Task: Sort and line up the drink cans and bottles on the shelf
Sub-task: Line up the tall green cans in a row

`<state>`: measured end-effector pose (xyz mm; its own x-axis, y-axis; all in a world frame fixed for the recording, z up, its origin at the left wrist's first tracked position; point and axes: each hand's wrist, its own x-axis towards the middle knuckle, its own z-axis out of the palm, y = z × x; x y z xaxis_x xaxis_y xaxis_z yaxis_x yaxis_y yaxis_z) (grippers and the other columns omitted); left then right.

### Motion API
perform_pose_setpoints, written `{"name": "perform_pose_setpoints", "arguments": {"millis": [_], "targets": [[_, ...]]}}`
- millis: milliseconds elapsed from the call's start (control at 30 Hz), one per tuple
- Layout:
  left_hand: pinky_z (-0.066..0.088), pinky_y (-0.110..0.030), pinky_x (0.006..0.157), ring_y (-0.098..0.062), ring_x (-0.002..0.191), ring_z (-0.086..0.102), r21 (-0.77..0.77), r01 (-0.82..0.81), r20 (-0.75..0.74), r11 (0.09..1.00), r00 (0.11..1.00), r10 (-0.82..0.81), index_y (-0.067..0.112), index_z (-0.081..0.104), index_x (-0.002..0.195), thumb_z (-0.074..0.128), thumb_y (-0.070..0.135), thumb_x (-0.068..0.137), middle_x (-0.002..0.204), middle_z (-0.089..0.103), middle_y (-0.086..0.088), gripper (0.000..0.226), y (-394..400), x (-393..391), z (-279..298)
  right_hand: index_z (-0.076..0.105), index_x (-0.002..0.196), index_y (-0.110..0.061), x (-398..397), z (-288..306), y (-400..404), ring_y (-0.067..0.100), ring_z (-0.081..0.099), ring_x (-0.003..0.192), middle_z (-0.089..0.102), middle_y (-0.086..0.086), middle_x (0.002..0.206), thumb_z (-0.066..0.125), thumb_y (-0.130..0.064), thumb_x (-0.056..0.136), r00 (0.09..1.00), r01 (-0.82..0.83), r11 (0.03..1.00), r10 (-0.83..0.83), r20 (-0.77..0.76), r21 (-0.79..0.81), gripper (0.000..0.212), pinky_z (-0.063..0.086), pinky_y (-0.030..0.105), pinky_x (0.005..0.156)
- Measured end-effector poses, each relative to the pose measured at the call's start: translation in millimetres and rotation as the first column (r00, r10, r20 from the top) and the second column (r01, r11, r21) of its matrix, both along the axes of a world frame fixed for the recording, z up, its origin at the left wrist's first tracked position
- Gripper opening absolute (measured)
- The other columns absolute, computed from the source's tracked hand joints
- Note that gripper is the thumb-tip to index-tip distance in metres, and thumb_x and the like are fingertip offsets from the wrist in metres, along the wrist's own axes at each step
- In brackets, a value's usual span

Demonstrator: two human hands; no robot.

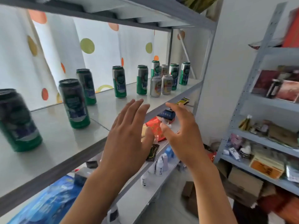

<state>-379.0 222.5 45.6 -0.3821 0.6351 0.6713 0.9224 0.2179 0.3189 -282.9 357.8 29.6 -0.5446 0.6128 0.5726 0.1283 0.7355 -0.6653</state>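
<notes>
Head view is showing you both hands raised in front of the shelf (53,143), holding nothing. Your left hand (127,135) is spreading its fingers straight, hovering over the shelf's front edge; your right hand (182,131) is hanging just beside it at three o'clock, fingers loosely curved and apart, gripping nothing.

The tall green cans are standing upright in a loose row running from nine o'clock toward one o'clock: the nearest green can (17,120) at far left, a second green can (74,104), then others well apart from each other. At one o'clock a cluster is crowding together, with two short silver cans (156,86) in front of more green ones. No bottles are showing on this shelf.

These cans are looking rigid and smooth, so they are probably going to be slippery on the glossy board and tippy because they are tall. Thin walls may dent if they are empty; weight cannot be told. You are best wrapping thumb and fingers round the mid-body, low enough to keep each one steady, rather than pinching the rim.
</notes>
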Motion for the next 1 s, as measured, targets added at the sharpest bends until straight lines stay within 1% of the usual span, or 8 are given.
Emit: {"name": "perform_pose_setpoints", "arguments": {"millis": [133, 267, 500, 600, 767, 833, 933, 1000], "targets": [[0.024, -0.033, 0.113, -0.017, 0.145, 0.026, -0.009, -0.02, -0.016, 1.0, 1.0, 0.02, 0.017, 0.04, 0.143, 0.052, 0.029, 0.091, 0.153, 0.037, 0.0, 0.055, 77, 14, 3, 0.045, 0.14, -0.036, 6, -1, 74, 0.004, 0.024, 0.144, 0.043, -0.012, 0.146, 0.067, -0.026, 0.093, 0.999, -0.045, 0.997, 0.044, 0.016, 0.068, 0.053, 0.025, 0.03, 0.119], [0.026, -0.033, 0.111, -0.018, 0.143, 0.029, -0.017, -0.056, -0.041, 0.998, 0.998, 0.056, 0.017, 0.041, 0.143, 0.06, 0.024, 0.09, 0.152, 0.038, 0.0, 0.057, 143, 19, 3, 0.046, 0.141, -0.033, 8, -2, 145, 0.007, 0.025, 0.145, 0.044, -0.012, 0.147, 0.067, -0.021, 0.093, 0.997, -0.079, 0.99, 0.075, 0.031, 0.115, 0.054, 0.024, 0.033, 0.12], [0.029, -0.035, 0.112, -0.016, 0.144, 0.026, -0.038, -0.093, -0.071, 0.995, 0.993, 0.09, 0.02, 0.04, 0.143, 0.058, 0.026, 0.091, 0.153, 0.036, 0.002, 0.055, 233, 2, 6, 0.048, 0.141, -0.031, -15, -2, 242, 0.006, 0.025, 0.145, 0.045, -0.009, 0.147, 0.066, -0.017, 0.093, 0.993, -0.121, 0.985, 0.121, 0.003, 0.125, 0.053, 0.023, 0.031, 0.12], [0.028, -0.033, 0.112, -0.015, 0.143, 0.027, -0.038, -0.085, -0.08, 0.996, 0.993, 0.082, 0.02, 0.042, 0.142, 0.06, 0.025, 0.091, 0.152, 0.037, 0.003, 0.055, 271, -15, 8, 0.049, 0.14, -0.028, -29, -5, 278, 0.007, 0.027, 0.144, 0.048, -0.008, 0.146, 0.066, -0.016, 0.093, 0.993, -0.11, 0.986, 0.113, -0.017, 0.125, 0.052, 0.025, 0.033, 0.12], [0.025, -0.03, 0.107, -0.016, 0.141, 0.029, -0.008, -0.089, -0.109, 0.996, 0.99, 0.087, 0.019, 0.042, 0.14, 0.058, 0.027, 0.088, 0.15, 0.039, 0.001, 0.055, 326, -55, 10, 0.051, 0.139, -0.022, -60, -15, 336, 0.014, 0.034, 0.142, 0.05, -0.003, 0.143, 0.065, -0.013, 0.093, 0.997, -0.067, 0.992, 0.071, -0.031, 0.107, 0.049, 0.03, 0.041, 0.118], [0.024, -0.03, 0.108, -0.015, 0.141, 0.027, 0.007, -0.093, -0.115, 0.996, 0.989, 0.093, 0.019, 0.042, 0.14, 0.058, 0.027, 0.088, 0.149, 0.04, 0.002, 0.055, 345, -74, 15, 0.051, 0.139, -0.022, -80, -18, 356, 0.015, 0.039, 0.139, 0.051, -0.002, 0.142, 0.066, -0.013, 0.092, 0.997, -0.051, 0.995, 0.056, -0.049, 0.089, 0.05, 0.034, 0.041, 0.117], [0.028, -0.035, 0.111, -0.015, 0.142, 0.027, -0.015, -0.074, -0.113, 0.997, 0.991, 0.072, 0.018, 0.042, 0.141, 0.055, 0.028, 0.09, 0.149, 0.04, 0.002, 0.054, 378, -97, 29, 0.052, 0.138, -0.021, -107, -15, 385, 0.014, 0.04, 0.137, 0.053, -0.002, 0.14, 0.068, -0.012, 0.091, 0.997, -0.048, 0.994, 0.054, -0.061, 0.101, 0.051, 0.035, 0.039, 0.116], [0.03, -0.033, 0.11, -0.013, 0.141, 0.027, -0.024, -0.041, -0.109, 0.999, 0.993, 0.038, 0.018, 0.043, 0.141, 0.053, 0.029, 0.09, 0.149, 0.039, 0.003, 0.053, 403, -113, 40, 0.053, 0.137, -0.02, -125, -8, 410, 0.012, 0.042, 0.133, 0.053, -0.002, 0.138, 0.068, -0.01, 0.089, 0.996, -0.037, 0.993, 0.046, -0.077, 0.11, 0.051, 0.036, 0.037, 0.115]]}}
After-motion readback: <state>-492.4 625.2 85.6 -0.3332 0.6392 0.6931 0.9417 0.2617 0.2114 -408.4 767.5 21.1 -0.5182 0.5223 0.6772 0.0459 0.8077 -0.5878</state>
